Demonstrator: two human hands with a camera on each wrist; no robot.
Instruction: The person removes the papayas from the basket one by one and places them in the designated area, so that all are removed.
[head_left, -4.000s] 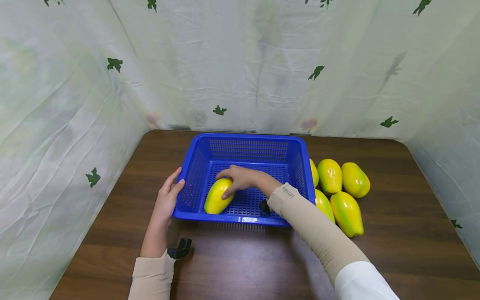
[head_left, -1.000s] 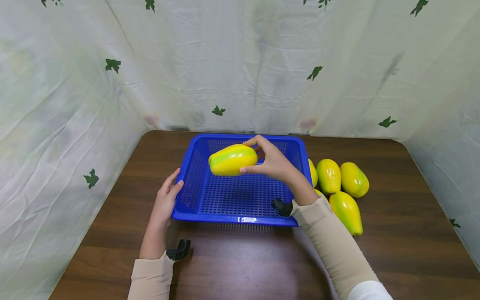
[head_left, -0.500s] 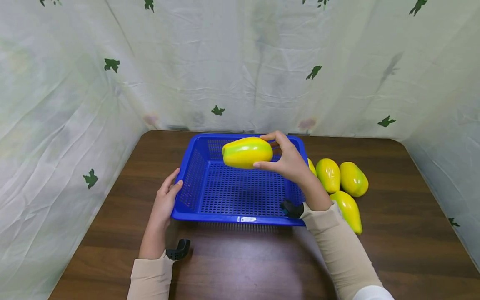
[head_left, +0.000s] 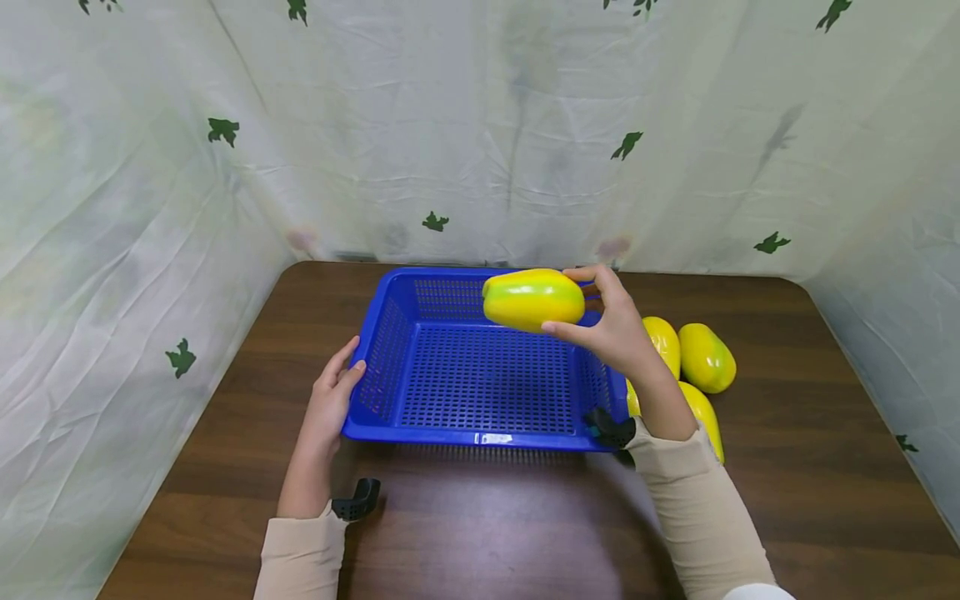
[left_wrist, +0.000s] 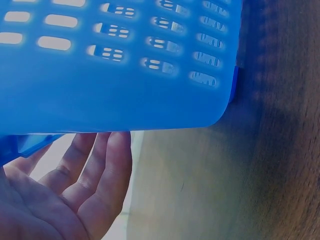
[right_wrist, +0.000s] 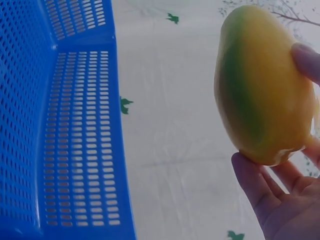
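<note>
My right hand (head_left: 618,325) holds a yellow papaya (head_left: 534,300) with a green streak, thumb on the near side and fingers at its blunt end. The papaya lies sideways in the air above the right rear part of a blue plastic basket (head_left: 472,438). From the right wrist view, the papaya (right_wrist: 265,85) hangs apart from the basket wall (right_wrist: 122,150). My left hand (head_left: 333,396) grips the basket's left rim, thumb on top. Its fingers (left_wrist: 112,175) reach below the rim in the left wrist view. No fruit shows inside the basket.
Several more papayas (head_left: 707,358) lie on the brown wooden table (head_left: 487,533) right of the basket, partly hidden by my right forearm. A pale curtain (head_left: 525,167) with green leaf prints closes off the back and sides. Black wrist devices (head_left: 358,500) are strapped to both wrists.
My right hand has lifted the papaya out from the basket's front left, turned it sideways and carried it rightward and back. The left hand stays at the rim; the basket looks unmoved.
</note>
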